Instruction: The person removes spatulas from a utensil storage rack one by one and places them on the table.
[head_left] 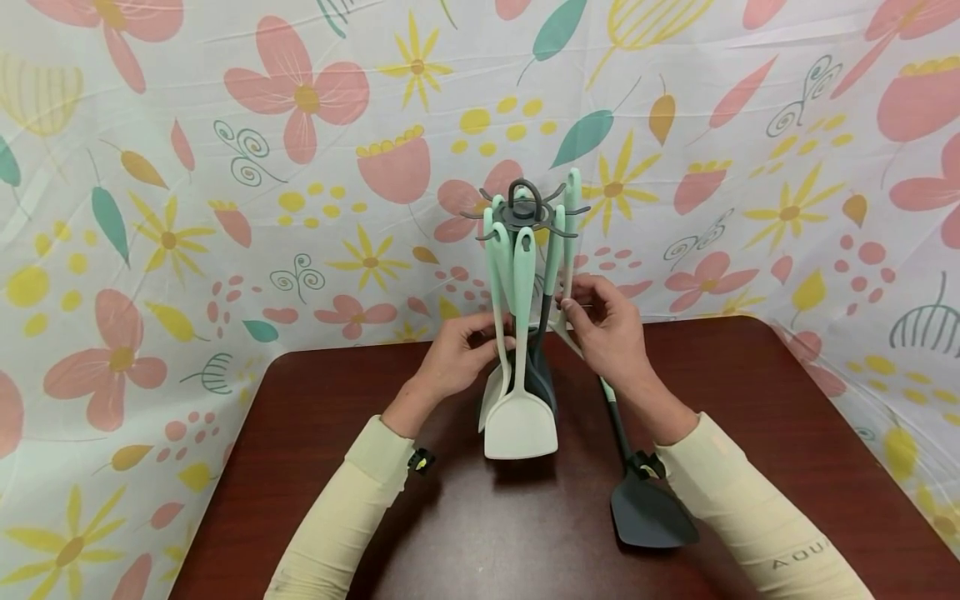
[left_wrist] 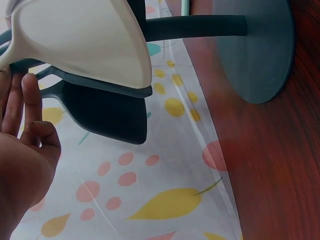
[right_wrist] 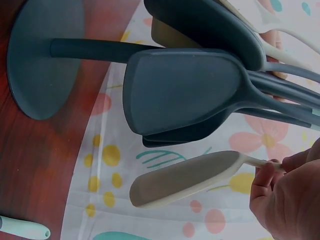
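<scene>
A dark rotating stand (head_left: pixel 521 212) with a looped top and hooks carries several mint-handled utensils. A cream turner (head_left: pixel 521 427) hangs at its front; dark turners (right_wrist: pixel 185 87) hang around the post. My right hand (head_left: pixel 611 329) pinches the thin neck of a cream spatula (right_wrist: pixel 187 179) at the stand's right, its mint handle (head_left: pixel 573 196) rising upright beside the hooks. On the left, my left hand (head_left: pixel 461 354) reaches in among the hanging utensils, its fingers (left_wrist: pixel 33 97) extended near their necks and partly hidden behind cream shafts.
A dark turner (head_left: pixel 652 512) lies on the brown table (head_left: pixel 315 475) to the right, partly under my right forearm. The stand's round base (left_wrist: pixel 260 55) rests on the table. A flowered cloth (head_left: pixel 187 250) hangs behind the table's far edge.
</scene>
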